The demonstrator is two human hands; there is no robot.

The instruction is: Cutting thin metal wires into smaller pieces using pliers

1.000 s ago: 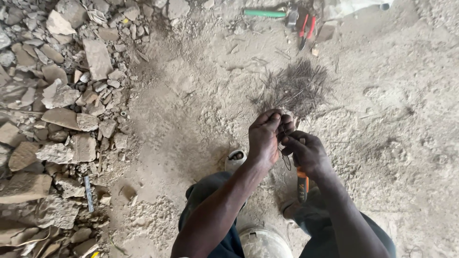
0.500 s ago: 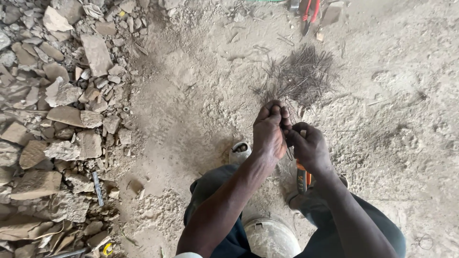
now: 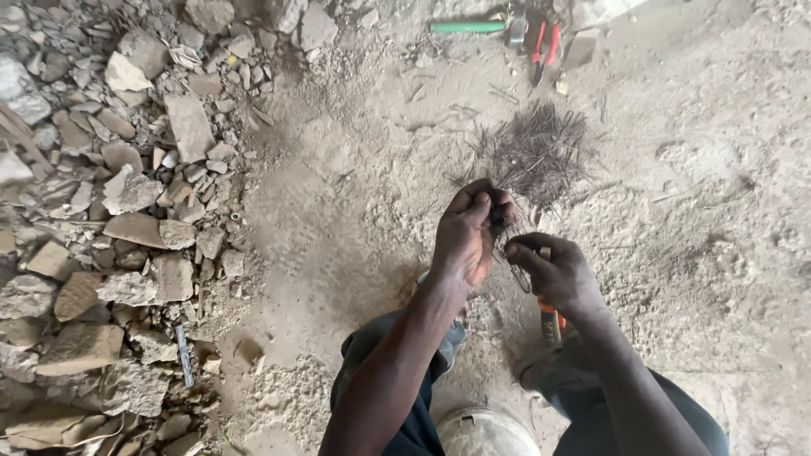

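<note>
— What are the fingers doing?

— The left hand (image 3: 466,236) has its fingers curled tight, pinching a thin piece of dark wire (image 3: 509,245) near the fingertips. The right hand (image 3: 556,272) is closed around a pair of pliers with an orange handle (image 3: 551,319); the handle sticks out below the fist, and the plier head is hidden between the two hands.

— So the wire sits where?

— Between the hands, which nearly touch, just above the person's knees. How the wire is bent is too small to tell.

— And around them?

— Just beyond the fingertips lies a loose pile of short wire pieces (image 3: 534,150) on the dusty ground (image 3: 338,211). Farther off, near the top edge, rests a tool with a green handle (image 3: 469,27), and beside it red-handled pliers (image 3: 544,46). To the left, well apart, spreads a heap of broken stone rubble (image 3: 110,211). Below the forearms, between the legs, shows the rim of a pale round bucket (image 3: 486,431).
</note>
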